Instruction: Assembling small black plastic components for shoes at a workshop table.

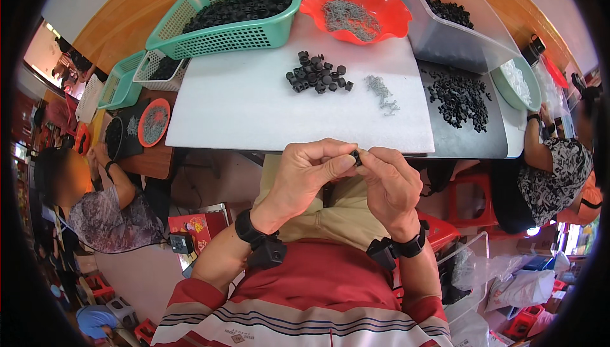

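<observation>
Just off the table's front edge, my two hands meet fingertip to fingertip. A small black plastic part [356, 156] is pinched between them. My left hand [311, 172] has its thumb and index finger closed on one side of the part. The fingers of my right hand [391, 185] close on the other side; whether they also hold a screw is hidden. Beyond the hands, a pile of small black plastic caps [319, 72] lies on the white foam sheet [254, 105]. Right of that pile is a loose scatter of small silvery screws [382, 95].
Along the back stand a green basket [232, 39] of black parts, a red scalloped bowl [311, 5] of screws and a clear bin [438, 45]. More black parts [460, 99] lie on the dark mat at right. People sit at both sides, near a red stool [470, 197].
</observation>
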`<state>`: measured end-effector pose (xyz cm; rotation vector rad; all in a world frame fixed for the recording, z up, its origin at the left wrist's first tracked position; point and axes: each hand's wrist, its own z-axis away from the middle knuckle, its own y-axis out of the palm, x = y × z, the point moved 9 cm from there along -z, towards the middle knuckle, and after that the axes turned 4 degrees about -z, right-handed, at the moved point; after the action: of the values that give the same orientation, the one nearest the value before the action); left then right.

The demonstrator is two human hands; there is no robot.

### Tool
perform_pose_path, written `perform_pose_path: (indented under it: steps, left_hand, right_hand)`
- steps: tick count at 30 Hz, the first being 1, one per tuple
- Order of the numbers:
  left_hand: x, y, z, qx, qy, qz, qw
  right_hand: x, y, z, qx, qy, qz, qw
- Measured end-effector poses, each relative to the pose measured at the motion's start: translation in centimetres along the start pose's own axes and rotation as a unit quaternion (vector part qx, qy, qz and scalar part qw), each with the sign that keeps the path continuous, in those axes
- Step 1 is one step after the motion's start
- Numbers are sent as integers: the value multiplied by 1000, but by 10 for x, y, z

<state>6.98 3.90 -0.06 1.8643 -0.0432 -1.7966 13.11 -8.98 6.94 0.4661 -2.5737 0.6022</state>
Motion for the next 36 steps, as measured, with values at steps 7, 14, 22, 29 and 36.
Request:
perform_pose_path:
  steps: [7, 14, 22, 29, 36]
  left_hand:
    - [3, 2, -2, 4, -8, 7, 1000]
    - [6, 3, -4, 13, -20, 25, 999]
    - [10, 3, -6, -7, -43, 39, 998]
    - [20, -2, -5, -30, -55, 91, 994]
    - [18, -1, -5, -46, -59, 118, 990]
  right_hand:
    - [-4, -1, 0, 13, 10, -4, 1000]
    - [-9, 0, -2, 22, 29, -19, 999]
    - [-17, 1, 1, 20, 63, -32, 997]
    - [-23, 5, 3, 22, 102, -34, 994]
    - [-24, 8, 3, 23, 111, -51, 992]
